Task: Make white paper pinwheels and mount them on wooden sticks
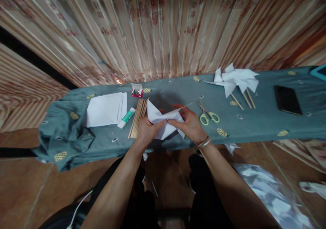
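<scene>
Where both hands (168,125) pinch, white paper (159,117), creased, pointed folds

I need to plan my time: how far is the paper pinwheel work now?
Done: several finished white paper pinwheels on wooden sticks lie at the right of the grey-blue cloth. In hand: the left hand and right hand fold corners of one white cut paper sheet together. Left: a stack of white paper squares and a bundle of bare wooden sticks remain unused.

A grey-blue tablecloth (254,123) shows pale yellow ovals at centre frame; white folded paper (163,120), yellow-handled scissors (209,116) lie there.
</scene>
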Demonstrator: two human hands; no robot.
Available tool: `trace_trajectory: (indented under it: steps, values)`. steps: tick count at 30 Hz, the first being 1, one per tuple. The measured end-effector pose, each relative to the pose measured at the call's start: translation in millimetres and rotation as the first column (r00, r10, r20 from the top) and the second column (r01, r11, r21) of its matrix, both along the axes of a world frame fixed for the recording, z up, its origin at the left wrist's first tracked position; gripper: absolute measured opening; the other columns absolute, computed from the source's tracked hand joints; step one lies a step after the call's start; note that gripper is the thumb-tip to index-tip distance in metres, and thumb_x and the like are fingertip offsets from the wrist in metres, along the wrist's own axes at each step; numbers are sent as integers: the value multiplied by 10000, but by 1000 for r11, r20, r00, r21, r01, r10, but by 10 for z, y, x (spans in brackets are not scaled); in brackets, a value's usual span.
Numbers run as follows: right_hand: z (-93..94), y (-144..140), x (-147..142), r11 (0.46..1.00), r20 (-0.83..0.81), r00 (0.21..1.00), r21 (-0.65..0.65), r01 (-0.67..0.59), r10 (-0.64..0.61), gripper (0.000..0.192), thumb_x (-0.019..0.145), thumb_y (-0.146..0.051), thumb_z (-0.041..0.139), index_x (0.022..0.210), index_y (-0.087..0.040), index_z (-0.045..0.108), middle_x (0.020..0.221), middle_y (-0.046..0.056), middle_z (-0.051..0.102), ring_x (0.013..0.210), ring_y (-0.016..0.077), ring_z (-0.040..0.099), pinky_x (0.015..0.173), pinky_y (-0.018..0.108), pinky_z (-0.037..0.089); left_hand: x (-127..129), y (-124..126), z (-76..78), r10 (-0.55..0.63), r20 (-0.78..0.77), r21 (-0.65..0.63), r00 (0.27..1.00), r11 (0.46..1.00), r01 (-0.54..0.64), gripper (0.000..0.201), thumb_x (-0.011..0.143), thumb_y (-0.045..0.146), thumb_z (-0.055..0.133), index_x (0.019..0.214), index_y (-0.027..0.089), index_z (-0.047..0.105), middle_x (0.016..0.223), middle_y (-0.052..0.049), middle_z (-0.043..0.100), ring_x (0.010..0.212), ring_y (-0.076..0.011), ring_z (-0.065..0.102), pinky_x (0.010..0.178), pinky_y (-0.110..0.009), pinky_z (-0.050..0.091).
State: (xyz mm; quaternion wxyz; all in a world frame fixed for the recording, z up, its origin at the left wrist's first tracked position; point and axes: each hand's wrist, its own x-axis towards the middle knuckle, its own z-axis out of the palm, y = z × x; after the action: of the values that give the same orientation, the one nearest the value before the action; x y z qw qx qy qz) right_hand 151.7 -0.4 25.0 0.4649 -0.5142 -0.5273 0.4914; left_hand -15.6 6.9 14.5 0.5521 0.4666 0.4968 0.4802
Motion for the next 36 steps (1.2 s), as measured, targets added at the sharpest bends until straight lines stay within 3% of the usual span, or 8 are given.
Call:
trace_trajectory:
  steps: [22, 36]
  values:
    - [-60, 25, -18, 1000, -126, 992, -24, -19, 16, 596, 600, -344, 823, 1118, -171, 584, 958, 70, 730, 869, 241, 697, 744, 365, 569, 5, 10, 35, 39, 50, -8, 998, 999, -39, 585, 470, 315, 884, 992, 113, 718, 801, -52, 757, 703, -197, 690, 705, -301, 547]
    - [-104, 42, 1, 1000, -126, 992, -24, -15, 12, 553, 593, -342, 838, 1069, -177, 609, 933, 54, 738, 854, 231, 701, 764, 370, 571, 18, 18, 47, 38, 0, 15, 999, 999, -38, 499, 496, 323, 860, 929, 115, 725, 801, -57, 761, 699, -205, 692, 710, -328, 565]
